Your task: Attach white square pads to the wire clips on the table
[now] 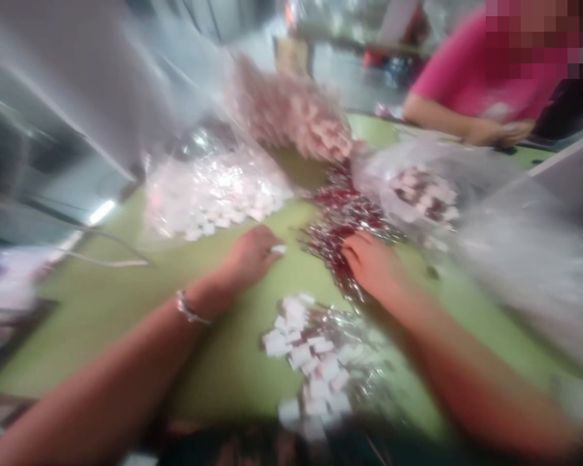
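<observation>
My left hand (253, 257) is closed over the green tabletop, with a small white piece (278, 249) pinched at its fingertips. Across from it, my right hand (372, 262) has its fingers curled into a pile of dark red and silver thin pieces (335, 226); what they grip is hidden by blur. Nearer to me, between my forearms, lies a heap of small white tags (315, 369) with shiny thin strands at its right side. The strands are too blurred to name exactly.
A clear plastic bag of white pieces (214, 188) lies at the left. Behind the pile is a bundle of pink pieces (296, 116). Another plastic bag (427, 188) holds pale and dark pieces at the right. A co-worker in a pink top (466, 71) is across the table (111, 304).
</observation>
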### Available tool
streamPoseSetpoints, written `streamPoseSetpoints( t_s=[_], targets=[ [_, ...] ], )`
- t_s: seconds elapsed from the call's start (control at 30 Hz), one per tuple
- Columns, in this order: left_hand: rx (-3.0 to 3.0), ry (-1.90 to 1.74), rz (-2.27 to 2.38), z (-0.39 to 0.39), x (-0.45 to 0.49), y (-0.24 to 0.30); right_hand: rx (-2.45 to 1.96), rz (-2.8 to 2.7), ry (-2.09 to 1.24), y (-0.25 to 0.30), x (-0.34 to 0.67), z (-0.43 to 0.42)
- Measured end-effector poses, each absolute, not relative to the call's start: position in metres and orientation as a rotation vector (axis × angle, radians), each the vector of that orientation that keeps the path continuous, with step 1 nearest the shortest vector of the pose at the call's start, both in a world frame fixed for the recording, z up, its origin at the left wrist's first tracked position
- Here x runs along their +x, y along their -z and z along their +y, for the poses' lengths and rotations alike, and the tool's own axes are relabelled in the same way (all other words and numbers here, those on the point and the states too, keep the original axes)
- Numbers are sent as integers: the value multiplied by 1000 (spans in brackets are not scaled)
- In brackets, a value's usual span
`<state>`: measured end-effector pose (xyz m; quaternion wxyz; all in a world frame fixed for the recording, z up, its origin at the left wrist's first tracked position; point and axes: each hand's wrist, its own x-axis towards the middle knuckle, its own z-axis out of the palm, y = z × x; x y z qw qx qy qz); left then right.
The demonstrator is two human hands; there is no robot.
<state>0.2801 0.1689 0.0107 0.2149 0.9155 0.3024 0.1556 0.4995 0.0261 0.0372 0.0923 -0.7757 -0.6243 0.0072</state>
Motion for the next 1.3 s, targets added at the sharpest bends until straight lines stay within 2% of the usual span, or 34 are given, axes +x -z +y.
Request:
streamPoseSetpoints(
  t_s=[0.13, 0.23, 0.37, 0.53, 0.7, 1.3],
  targets=[
    [2623, -470, 681, 163, 284, -2, -2248, -1808, -147, -45, 490, 23],
    [2511, -582, 748, 157, 283, -3, -2178, -1720, -350, -50, 480, 18],
    [1921, -658, 891, 149, 282, -10, -2017, -1572, -615, -49, 474, 15],
    [1435, -509, 821, 143, 285, -11, -1908, -1340, -866, -48, 478, 17],
    [1019, -485, 843, 138, 292, -18, -1926, -1238, -982, -56, 473, 13],
    [946, -435, 696, 128, 296, -18, -1813, -1285, -1221, -62, 459, 11]
  ],
)
